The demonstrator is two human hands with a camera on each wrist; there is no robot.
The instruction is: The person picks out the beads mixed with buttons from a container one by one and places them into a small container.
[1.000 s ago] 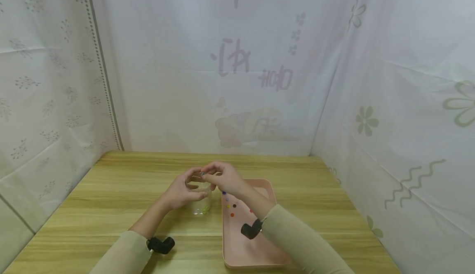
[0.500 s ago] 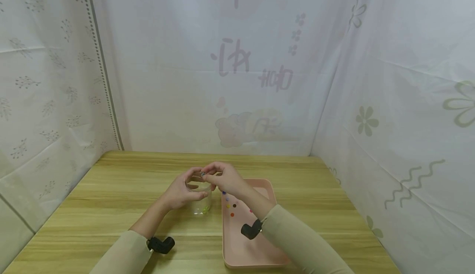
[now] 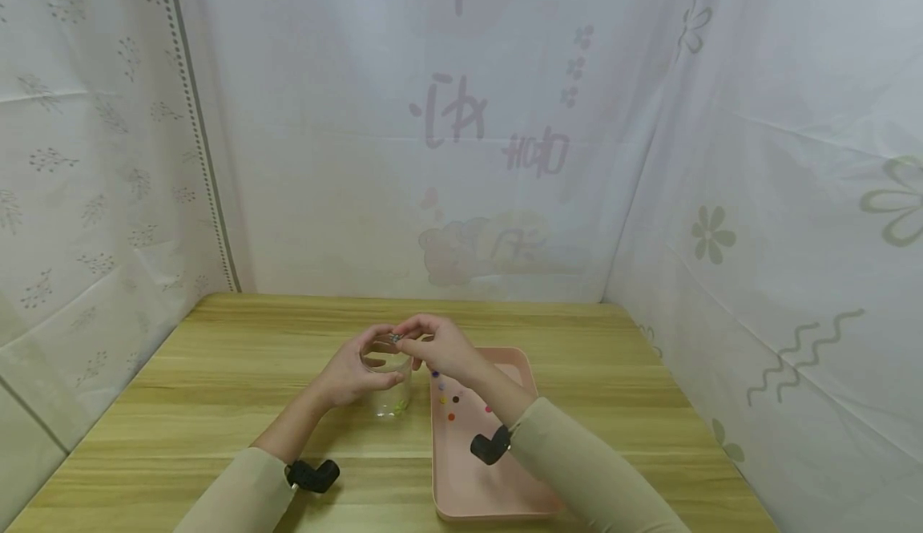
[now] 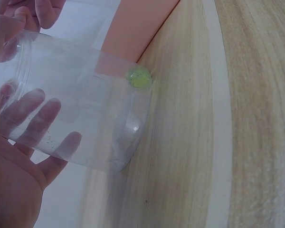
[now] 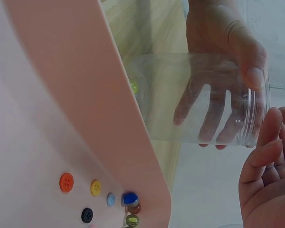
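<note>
A clear plastic jar (image 4: 80, 104) stands upright on the table, its mouth at the top. My left hand (image 3: 355, 374) grips it around the rim, thumb on the near side, fingers behind. Inside, at the bottom, lies a yellow-green marble (image 4: 139, 77). Over the jar's mouth, my right hand (image 3: 438, 350) pinches a small, shiny blue-green thing (image 3: 396, 338) between thumb and fingers; it is too small to make out its kind. The right wrist view shows those curled fingertips (image 5: 274, 118) close by the rim, with the pinched thing hidden.
Right of the jar lies a pink tray (image 3: 461, 493). It holds an orange button (image 5: 66, 182), a yellow button (image 5: 95, 187), a black button (image 5: 87, 215), a light blue button (image 5: 111, 199) and several marbles, including a blue one (image 5: 130, 198). Patterned curtains (image 3: 324, 156) surround the wooden table (image 3: 216, 405).
My right hand has shifted very slightly to the right over the jar's mouth, and the blue-green thing shows a little more. The left hand and the jar have stayed in place.
</note>
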